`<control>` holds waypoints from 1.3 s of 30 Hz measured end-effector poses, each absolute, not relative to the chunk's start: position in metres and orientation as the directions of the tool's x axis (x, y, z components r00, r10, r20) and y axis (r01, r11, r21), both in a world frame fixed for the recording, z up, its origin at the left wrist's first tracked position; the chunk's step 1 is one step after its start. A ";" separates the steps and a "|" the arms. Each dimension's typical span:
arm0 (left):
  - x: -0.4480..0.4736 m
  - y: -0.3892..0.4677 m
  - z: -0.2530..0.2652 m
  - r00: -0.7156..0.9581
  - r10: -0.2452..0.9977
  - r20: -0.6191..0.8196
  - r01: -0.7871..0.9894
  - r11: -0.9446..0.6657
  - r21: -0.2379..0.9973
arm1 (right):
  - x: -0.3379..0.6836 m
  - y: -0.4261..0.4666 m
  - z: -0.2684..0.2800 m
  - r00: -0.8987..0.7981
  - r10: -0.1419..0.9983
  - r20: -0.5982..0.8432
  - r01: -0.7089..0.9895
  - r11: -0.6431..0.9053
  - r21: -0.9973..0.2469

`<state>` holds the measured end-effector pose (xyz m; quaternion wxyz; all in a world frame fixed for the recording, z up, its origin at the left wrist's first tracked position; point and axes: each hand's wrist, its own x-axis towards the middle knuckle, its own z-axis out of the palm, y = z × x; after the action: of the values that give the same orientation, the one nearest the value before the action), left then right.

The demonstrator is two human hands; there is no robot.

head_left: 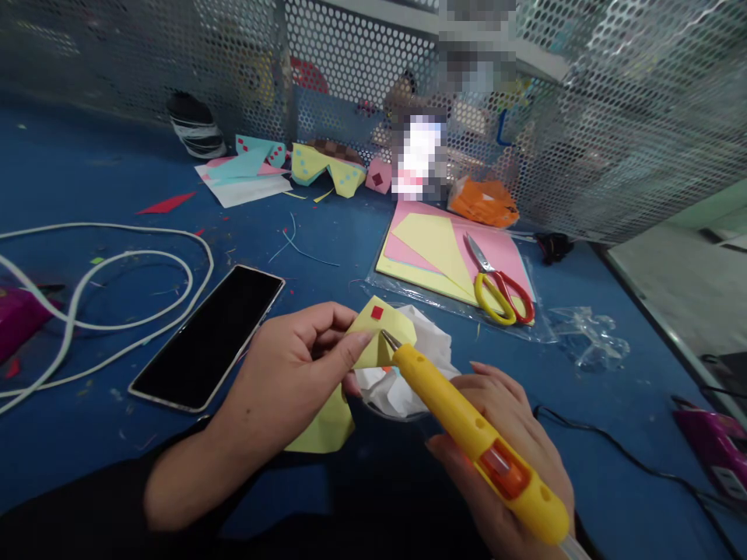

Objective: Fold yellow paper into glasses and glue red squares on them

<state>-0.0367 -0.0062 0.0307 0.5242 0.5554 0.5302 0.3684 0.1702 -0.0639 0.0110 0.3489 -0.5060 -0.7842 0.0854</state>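
Note:
My left hand [303, 350] pinches a folded piece of yellow paper [382, 354] between thumb and fingers. A small red square [377, 313] sits on that paper. My right hand [507, 435] is wrapped round a yellow hot glue pen [443, 400] with an orange-red switch window on its barrel. The pen's pointed metal tip is at the yellow paper, near my left thumb; whether it touches cannot be told. Below the paper stands a clear bowl holding crumpled white paper [400, 393], partly hidden. More yellow paper [327, 428] shows under my left wrist.
A phone [207, 338] and a looped white cable [140, 323] lie left. Scissors [499, 292] rest on coloured paper sheets [429, 245] in clear plastic. Paper cut-outs [330, 167] and an orange bundle [484, 202] stand by the perforated metal screen [362, 54]. A black cord [612, 435] runs right.

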 end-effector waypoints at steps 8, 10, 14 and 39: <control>-0.037 -0.007 0.030 0.160 0.978 -0.134 0.201 0.101 0.974 | 0.170 -0.064 0.008 -0.231 0.858 0.459 0.735 0.463 -0.496; -0.037 -0.007 0.030 0.158 0.978 -0.138 0.202 0.105 0.974 | 0.170 -0.063 0.007 -0.232 0.857 0.459 0.735 0.464 -0.495; -0.036 -0.007 0.031 0.161 0.977 -0.142 0.200 0.108 0.974 | 0.170 -0.063 0.007 -0.224 0.854 0.469 0.735 0.464 -0.495; -0.037 -0.007 0.032 0.157 0.979 -0.131 0.183 0.102 0.978 | 0.171 -0.064 0.008 -0.242 0.861 0.448 0.752 0.458 -0.474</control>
<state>-0.0365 -0.0070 0.0319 0.5233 0.5518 0.5264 0.3802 0.1715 -0.0643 0.0082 0.3384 -0.5144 -0.7839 0.0802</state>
